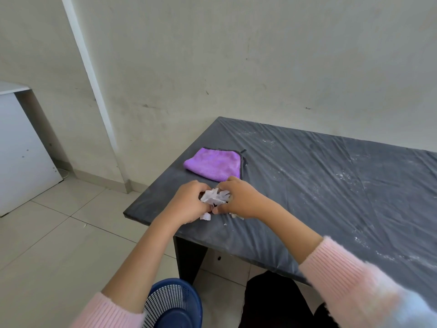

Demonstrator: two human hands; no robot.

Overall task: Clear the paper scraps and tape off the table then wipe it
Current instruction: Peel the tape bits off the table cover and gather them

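At the near left corner of the table (331, 185), I have both hands closed round a heap of scraps (215, 197). The left hand (186, 204) curls its fingers into the heap from one side. The right hand (238, 200) does the same from the other, its thumb low against the tabletop. Both grip paper; neither is spread flat. A few scraps lie outside the grasp: one just under the left fingers, one or two beside the right thumb, and a fleck nearer the table edge. I can make out no tape from here.

The cloth (212, 164) lies folded just beyond the hands, close to the right fingers but apart from the paper. The basket (172, 301) stands on the floor below the corner, between my forearms.

I judge the gathering nearly done, with the drop into the basket next. To do it well, I would first rake the strays into the heap with my fingertips. The touch should be light, since the table is wrapped in wrinkled film that could snag. Then I would press the palms together under the heap, so nothing slips out between them. I would carry it low over the edge and let go only above the basket. The cloth can wait; the white dust on the film is its job.
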